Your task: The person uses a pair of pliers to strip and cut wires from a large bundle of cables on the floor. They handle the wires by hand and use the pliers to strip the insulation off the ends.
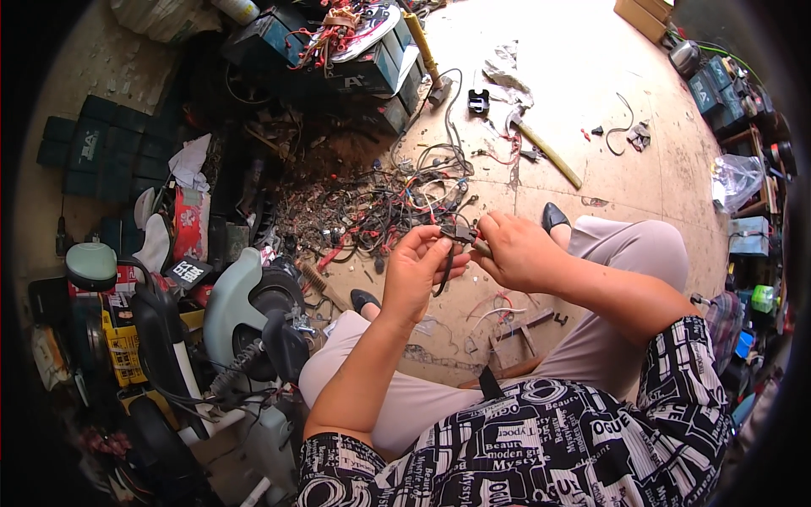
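Note:
Near the middle of the view, my left hand (427, 262) pinches a small black connector (456, 234) with a short black cable (443, 277) hanging below it. My right hand (511, 249) is closed round the handle of a hand tool (480, 249), which looks like pliers or cutters, held against the connector. The tool's jaws are too small and covered to make out clearly. Beyond my hands, a tangled heap of black, red and white wires (380, 207) lies on the tiled floor (583, 101) among small debris.
A yellow-handled hammer (549, 152) and a black clip (478, 101) lie farther off. Stacked battery blocks (372, 80) stand at the back, more (97, 148) at left. A grey-green scooter (232, 304) crowds the left. Boxes and tools (748, 237) line the right edge.

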A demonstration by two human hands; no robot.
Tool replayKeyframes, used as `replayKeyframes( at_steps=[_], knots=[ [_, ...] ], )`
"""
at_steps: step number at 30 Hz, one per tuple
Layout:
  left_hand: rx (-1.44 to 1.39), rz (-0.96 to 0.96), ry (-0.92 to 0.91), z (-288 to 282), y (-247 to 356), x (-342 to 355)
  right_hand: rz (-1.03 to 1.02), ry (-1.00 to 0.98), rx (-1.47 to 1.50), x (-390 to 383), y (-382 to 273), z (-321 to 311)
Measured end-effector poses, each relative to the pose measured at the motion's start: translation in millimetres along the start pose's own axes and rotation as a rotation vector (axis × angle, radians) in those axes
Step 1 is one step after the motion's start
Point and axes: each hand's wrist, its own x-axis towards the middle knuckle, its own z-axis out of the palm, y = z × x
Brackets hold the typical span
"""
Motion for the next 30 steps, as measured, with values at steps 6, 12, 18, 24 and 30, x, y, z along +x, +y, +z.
replayKeyframes(
  at_steps=[6, 12, 18, 24, 30],
  knots=[
    [0.020, 0.025, -0.004, -2.5, 0.4, 0.6, -0.008, -0.040, 0.002, 2.8, -1.0, -4.2],
    [0.016, 0.034, -0.013, -3.8, -1.0, 0.9, -0.014, -0.078, -0.050, 3.9, -1.8, -9.8],
    [0.062, 0.037, -0.024, -6.9, -1.6, 2.4, -0.011, -0.089, -0.077, 3.6, -1.1, -9.4],
    [0.011, 0.015, -0.032, -3.2, -1.4, 0.5, 0.015, -0.083, -0.023, 2.8, -1.0, -7.0],
    [-0.041, -0.001, -0.037, 0.2, -0.3, -4.9, 0.063, -0.060, 0.059, -0.7, -2.2, 4.2]
  ],
)
